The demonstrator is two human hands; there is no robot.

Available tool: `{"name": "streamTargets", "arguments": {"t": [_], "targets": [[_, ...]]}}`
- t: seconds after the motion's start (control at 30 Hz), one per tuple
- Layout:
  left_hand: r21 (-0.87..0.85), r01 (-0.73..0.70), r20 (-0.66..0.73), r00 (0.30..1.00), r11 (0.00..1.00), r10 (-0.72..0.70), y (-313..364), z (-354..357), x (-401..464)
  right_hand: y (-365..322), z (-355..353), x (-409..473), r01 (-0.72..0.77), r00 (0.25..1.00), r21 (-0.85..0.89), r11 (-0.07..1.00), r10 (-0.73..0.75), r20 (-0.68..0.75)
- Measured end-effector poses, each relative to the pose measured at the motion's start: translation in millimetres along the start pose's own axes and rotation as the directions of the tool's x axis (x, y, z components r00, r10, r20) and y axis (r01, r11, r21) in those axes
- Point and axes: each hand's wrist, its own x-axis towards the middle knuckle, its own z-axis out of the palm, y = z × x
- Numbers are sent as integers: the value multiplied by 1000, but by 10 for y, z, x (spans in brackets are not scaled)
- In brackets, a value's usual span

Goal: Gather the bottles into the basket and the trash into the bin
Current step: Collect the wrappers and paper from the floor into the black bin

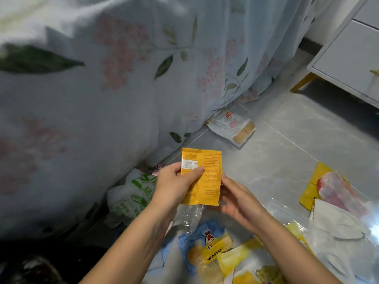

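My left hand [174, 185] holds an orange snack wrapper [205, 177] upright above the floor, thumb across its white label. My right hand [235, 199] touches the wrapper's right edge from behind, fingers loosely bent. Below my hands lie a crumpled clear plastic piece [188, 216] and blue-and-yellow snack packets [209, 249]. More wrappers lie to the right: a yellow pack with a pink item [332, 191] and clear plastic with white paper [338, 226]. A clear packet with cardboard [231, 125] lies further off by the bed. No bottle, basket or bin is in view.
A bed with a floral sheet [102, 99] fills the left side, hanging to the grey tile floor [287, 144]. A white plastic bag with green print [131, 197] lies at the bed's foot. A white drawer cabinet [348, 58] on yellow legs stands at the upper right.
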Motion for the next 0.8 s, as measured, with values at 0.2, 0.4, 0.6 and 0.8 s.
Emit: {"name": "streamTargets", "arguments": {"t": [0.2,0.4,0.6,0.8], "targets": [[-33,-127,-6,992,991,127,268,-413,-782,-294,802,-429,39,984,-200,979,-4,176],[-225,-190,-158,975,956,157,431,-1094,-1629,-619,1705,-834,109,936,-519,848,88,341],[-282,-217,-279,951,935,137,349,-1811,-2389,-487,2644,-1095,173,851,-667,724,231,472],[-275,-120,-454,891,954,-19,-91,-2429,-2685,207,3282,-1004,383,854,-841,381,201,480]]}}
